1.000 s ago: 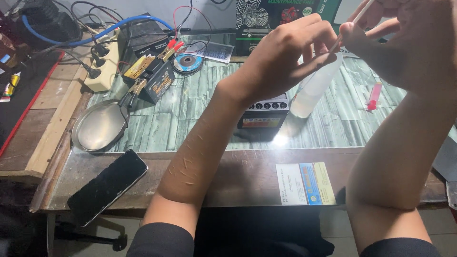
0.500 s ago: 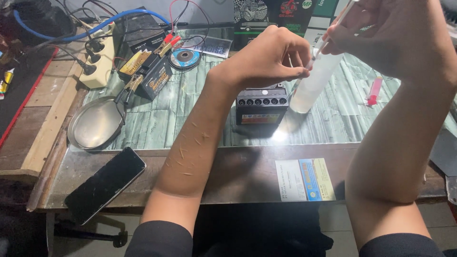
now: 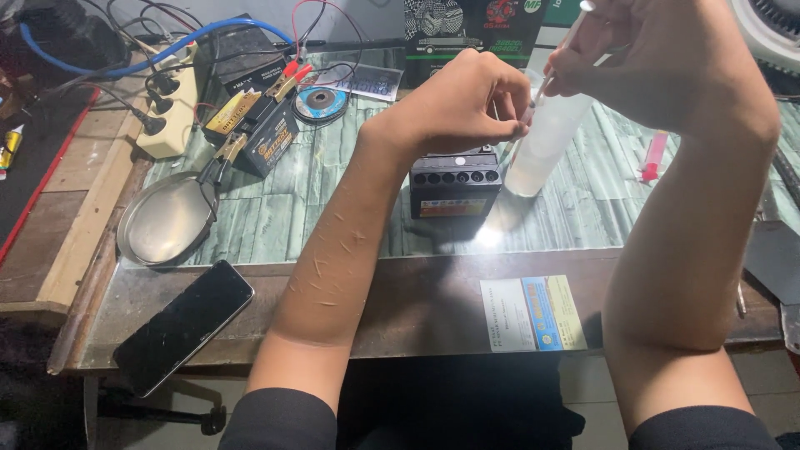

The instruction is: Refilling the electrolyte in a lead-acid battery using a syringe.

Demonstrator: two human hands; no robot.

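Note:
My right hand point(image 3: 658, 62) is raised at the upper right and grips a thin clear syringe point(image 3: 560, 50) that slants down to the left. My left hand point(image 3: 467, 104) is closed, and its fingertips pinch the syringe's lower end. Both hands hover above a small black battery point(image 3: 454, 185) with a row of open filler holes on top. A translucent plastic bottle point(image 3: 546, 150) stands just right of the battery, under the syringe tip.
A black phone point(image 3: 183, 325) lies at the table's front left, with a round metal dish point(image 3: 167, 218) behind it. Two small clipped batteries point(image 3: 258, 133), a power strip point(image 3: 171, 117) and a disc point(image 3: 321, 102) sit at the back left. A pink syringe point(image 3: 652, 157) lies at the right. Paper cards point(image 3: 533, 312) lie under the glass top.
Both hands have come down and to the left with the syringe, from above the table's back to just over the black battery and the bottle.

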